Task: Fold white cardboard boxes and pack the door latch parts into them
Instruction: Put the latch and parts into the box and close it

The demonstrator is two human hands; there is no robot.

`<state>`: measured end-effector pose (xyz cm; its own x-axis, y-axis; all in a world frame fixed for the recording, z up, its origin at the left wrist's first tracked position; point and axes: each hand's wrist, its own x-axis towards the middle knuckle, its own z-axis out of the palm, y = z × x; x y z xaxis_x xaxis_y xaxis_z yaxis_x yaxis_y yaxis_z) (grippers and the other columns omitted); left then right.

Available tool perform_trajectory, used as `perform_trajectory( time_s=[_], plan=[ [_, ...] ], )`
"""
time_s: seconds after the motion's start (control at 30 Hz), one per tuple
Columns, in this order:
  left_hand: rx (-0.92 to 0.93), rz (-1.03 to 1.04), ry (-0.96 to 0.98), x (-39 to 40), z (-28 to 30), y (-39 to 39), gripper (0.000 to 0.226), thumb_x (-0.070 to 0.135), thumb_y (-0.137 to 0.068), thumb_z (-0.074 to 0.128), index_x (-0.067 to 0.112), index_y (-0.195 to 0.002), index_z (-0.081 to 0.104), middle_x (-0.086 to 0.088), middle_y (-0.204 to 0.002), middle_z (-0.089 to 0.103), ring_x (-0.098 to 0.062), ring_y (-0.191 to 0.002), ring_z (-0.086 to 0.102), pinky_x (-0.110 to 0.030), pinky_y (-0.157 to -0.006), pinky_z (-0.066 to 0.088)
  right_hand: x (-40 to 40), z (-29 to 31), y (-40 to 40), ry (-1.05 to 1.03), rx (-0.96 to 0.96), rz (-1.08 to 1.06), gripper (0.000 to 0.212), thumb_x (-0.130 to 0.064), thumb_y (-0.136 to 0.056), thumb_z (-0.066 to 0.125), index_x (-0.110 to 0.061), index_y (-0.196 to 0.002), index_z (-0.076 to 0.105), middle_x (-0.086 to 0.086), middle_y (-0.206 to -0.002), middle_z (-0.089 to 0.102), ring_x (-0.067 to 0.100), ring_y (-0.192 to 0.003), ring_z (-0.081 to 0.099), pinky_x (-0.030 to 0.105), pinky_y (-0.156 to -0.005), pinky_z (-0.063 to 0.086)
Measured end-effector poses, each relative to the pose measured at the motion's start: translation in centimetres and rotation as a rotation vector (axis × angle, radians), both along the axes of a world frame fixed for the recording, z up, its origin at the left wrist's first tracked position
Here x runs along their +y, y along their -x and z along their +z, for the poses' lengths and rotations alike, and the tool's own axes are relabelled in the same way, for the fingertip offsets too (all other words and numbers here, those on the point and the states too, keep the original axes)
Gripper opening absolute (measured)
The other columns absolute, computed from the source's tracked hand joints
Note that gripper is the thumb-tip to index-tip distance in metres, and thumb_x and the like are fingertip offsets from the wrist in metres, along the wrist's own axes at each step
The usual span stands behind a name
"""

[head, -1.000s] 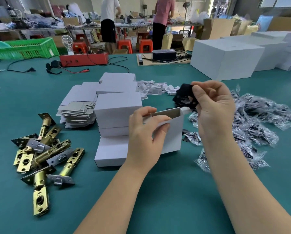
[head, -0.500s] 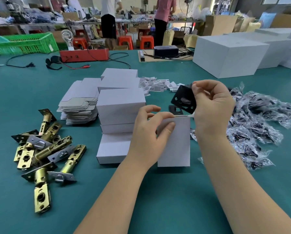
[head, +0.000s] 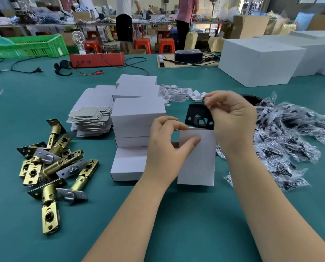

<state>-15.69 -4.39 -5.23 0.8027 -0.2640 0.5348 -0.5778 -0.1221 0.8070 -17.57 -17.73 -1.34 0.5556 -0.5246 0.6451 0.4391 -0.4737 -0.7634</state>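
A small white cardboard box (head: 195, 157) stands upright on the teal green tabletop (head: 176, 224), in the middle of the view, with its open end up. The left hand (head: 167, 146) holds it at the upper left edge: the thumb lies across the front face and the curled fingers go around the top corner. The right hand (head: 231, 121) is just above and to the right of the box. Its fingers are bent together and they pinch a flat black square plate with holes (head: 198, 118), which hangs behind the top edge of the box. I cannot tell if the lower edge of the plate is already inside the opening.

To the left of the box, touching the left hand's wrist side, there is a stack of closed white boxes (head: 137, 118). Behind and to the left of it lies a pile of flat unfolded box blanks (head: 93, 112). Further left, a heap of brass-coloured door latch bolts with metal faceplates (head: 50, 167) lies on the tabletop. On the right side there is a large heap of small clear plastic bags with dark parts (head: 293, 137). Small white plastic pieces (head: 180, 91) are scattered behind the stack. At the far end stand a big white carton (head: 259, 61), a red device with cables (head: 97, 59) and a green plastic crate (head: 27, 46).
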Motion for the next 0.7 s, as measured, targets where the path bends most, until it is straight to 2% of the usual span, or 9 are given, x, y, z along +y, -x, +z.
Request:
perform_trajectory(
  time_s=[0.07, 0.13, 0.2, 0.27, 0.33, 0.4, 0.5, 0.6, 0.7],
  plan=[
    [0.019, 0.001, 0.025, 0.0, 0.0, 0.0, 0.031, 0.016, -0.077, 0.081, 0.032, -0.088, 0.057, 0.016, -0.109, 0.044, 0.010, -0.108, 0.044, -0.008, -0.066, 0.046, -0.1, 0.0, 0.2, 0.103, 0.123, 0.060, 0.042, 0.010, -0.079, 0.055, -0.030, -0.069, 0.064, -0.012, -0.081, 0.068, 0.008, -0.083, 0.065, 0.021, -0.077, 0.050],
    [0.033, -0.005, 0.029, -0.2, 0.1, -0.1, 0.031, 0.016, -0.077, 0.081, 0.033, -0.088, 0.056, 0.015, -0.109, 0.044, 0.011, -0.106, 0.043, -0.007, -0.065, 0.044, -0.5, 0.1, 0.4, 0.076, 0.223, 0.113, 0.042, 0.008, -0.082, 0.058, -0.033, -0.070, 0.065, -0.018, -0.073, 0.067, 0.000, -0.067, 0.062, 0.016, -0.067, 0.048],
    [0.030, -0.006, 0.020, -0.2, 0.0, 0.0, 0.030, 0.017, -0.077, 0.080, 0.031, -0.089, 0.056, 0.015, -0.108, 0.043, 0.012, -0.105, 0.043, -0.006, -0.065, 0.044, -0.9, 0.4, 0.5, 0.035, 0.254, 0.125, 0.036, 0.003, -0.086, 0.061, -0.031, -0.075, 0.066, -0.016, -0.074, 0.067, -0.001, -0.057, 0.059, 0.014, -0.061, 0.046],
    [0.022, 0.002, 0.011, -0.2, 0.0, 0.0, 0.028, 0.018, -0.078, 0.080, 0.028, -0.091, 0.057, 0.015, -0.109, 0.043, 0.012, -0.105, 0.043, -0.007, -0.066, 0.045, -0.9, 0.7, 0.8, 0.082, 0.296, 0.157, 0.028, -0.005, -0.088, 0.064, -0.032, -0.081, 0.066, -0.012, -0.078, 0.069, 0.001, -0.063, 0.063, 0.014, -0.065, 0.048],
    [0.025, 0.004, 0.011, -0.2, 0.0, -0.1, 0.028, 0.018, -0.078, 0.080, 0.028, -0.091, 0.057, 0.015, -0.109, 0.043, 0.012, -0.105, 0.043, -0.007, -0.066, 0.045, -1.1, 0.8, 1.4, 0.120, 0.356, 0.288, 0.022, -0.011, -0.087, 0.067, -0.032, -0.087, 0.068, -0.008, -0.079, 0.073, 0.003, -0.076, 0.067, 0.014, -0.071, 0.050],
    [0.023, 0.005, 0.010, -0.2, -0.1, -0.1, 0.029, 0.019, -0.078, 0.080, 0.030, -0.090, 0.056, 0.014, -0.109, 0.044, 0.012, -0.106, 0.042, -0.007, -0.066, 0.045, -1.3, 0.9, 2.2, 0.174, 0.402, 0.410, 0.029, -0.006, -0.084, 0.069, -0.033, -0.092, 0.069, -0.009, -0.084, 0.073, 0.004, -0.081, 0.068, 0.013, -0.074, 0.050],
    [-0.021, 0.006, 0.000, -0.2, -0.1, 0.1, 0.030, 0.018, -0.077, 0.081, 0.031, -0.090, 0.057, 0.016, -0.110, 0.043, 0.011, -0.108, 0.042, -0.008, -0.068, 0.046, -1.6, 0.9, 2.6, 0.228, 0.349, 0.358, 0.042, 0.005, -0.082, 0.067, -0.036, -0.088, 0.068, -0.015, -0.084, 0.071, 0.002, -0.082, 0.067, 0.014, -0.077, 0.050],
    [-0.074, 0.000, -0.013, 0.0, -0.2, 0.1, 0.028, 0.019, -0.076, 0.082, 0.025, -0.092, 0.059, 0.017, -0.111, 0.043, 0.009, -0.111, 0.042, -0.011, -0.073, 0.049, -1.4, 1.1, 2.2, 0.175, 0.261, 0.253, 0.041, 0.006, -0.084, 0.064, -0.035, -0.084, 0.066, -0.026, -0.078, 0.068, -0.004, -0.076, 0.063, 0.013, -0.072, 0.049],
    [-0.066, 0.004, -0.018, 0.0, -0.2, 0.2, 0.027, 0.019, -0.077, 0.081, 0.024, -0.092, 0.060, 0.016, -0.112, 0.043, 0.011, -0.110, 0.042, -0.010, -0.073, 0.049, -1.3, 1.3, 1.7, 0.187, 0.244, 0.212, 0.039, 0.003, -0.089, 0.060, -0.036, -0.086, 0.066, -0.026, -0.079, 0.067, -0.004, -0.076, 0.061, 0.015, -0.074, 0.051]
  ],
)
